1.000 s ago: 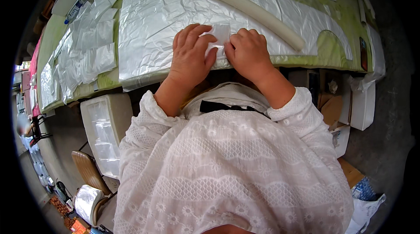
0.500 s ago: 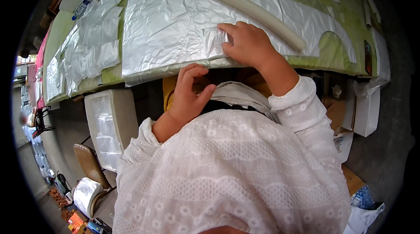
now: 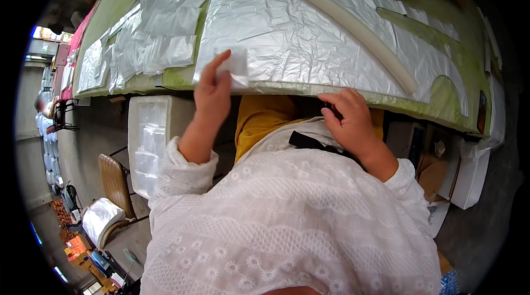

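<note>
The green-covered counter [image 3: 176,78] carried a crinkled silvery sheet [image 3: 287,35] and a pale roll [image 3: 364,34], with a brown chair [image 3: 115,182] standing beyond at the left. A translucent packet [image 3: 239,66] lay by the sheet's front left corner, its visible side edge running roughly front to back, its long axis hard to tell. The left hand [image 3: 212,93] hid part of it, fingers blurred and slightly parted, any grip impossible to confirm; the right hand [image 3: 353,121] was empty, fingers loosely curled near the counter's front edge.
</note>
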A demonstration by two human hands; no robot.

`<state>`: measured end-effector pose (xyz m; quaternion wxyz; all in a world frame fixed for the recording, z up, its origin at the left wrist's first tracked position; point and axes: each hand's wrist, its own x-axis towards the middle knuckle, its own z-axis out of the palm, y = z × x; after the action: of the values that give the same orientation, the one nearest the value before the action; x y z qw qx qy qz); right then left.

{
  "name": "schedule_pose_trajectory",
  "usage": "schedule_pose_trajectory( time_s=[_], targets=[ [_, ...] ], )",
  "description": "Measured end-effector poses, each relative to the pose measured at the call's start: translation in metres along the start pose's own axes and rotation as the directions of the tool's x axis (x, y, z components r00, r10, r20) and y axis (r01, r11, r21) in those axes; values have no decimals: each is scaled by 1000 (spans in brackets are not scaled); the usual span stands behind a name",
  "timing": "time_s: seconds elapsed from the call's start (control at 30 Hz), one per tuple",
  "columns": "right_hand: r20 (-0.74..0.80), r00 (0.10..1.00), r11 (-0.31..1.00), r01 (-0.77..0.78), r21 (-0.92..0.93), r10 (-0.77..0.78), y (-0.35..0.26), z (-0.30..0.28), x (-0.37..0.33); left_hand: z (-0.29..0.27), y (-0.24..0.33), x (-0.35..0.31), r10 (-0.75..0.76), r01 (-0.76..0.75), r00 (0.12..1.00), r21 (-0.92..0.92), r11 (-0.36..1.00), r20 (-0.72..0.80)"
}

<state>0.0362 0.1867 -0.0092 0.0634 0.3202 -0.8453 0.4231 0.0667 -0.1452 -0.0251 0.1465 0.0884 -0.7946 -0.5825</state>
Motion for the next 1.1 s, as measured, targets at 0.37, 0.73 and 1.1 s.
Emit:
schedule_pose_trajectory(
  time_s=[0.37, 0.73, 1.1],
  targets=[
    [-42, 999, 999, 33, 31, -31, 3, 5, 0, -95, -30, 87, 471, -355, 862, 885, 302, 185],
    [-237, 968, 757, -212, -618, 78, 73, -88, 17, -108, -52, 85, 294, -325, 928, 882, 343, 227],
    [-177, 852, 825, -522, -217, 492, 32, -69, -17, -107, -49, 82, 222, -284, 945, 937, 203, 238]
  ],
)
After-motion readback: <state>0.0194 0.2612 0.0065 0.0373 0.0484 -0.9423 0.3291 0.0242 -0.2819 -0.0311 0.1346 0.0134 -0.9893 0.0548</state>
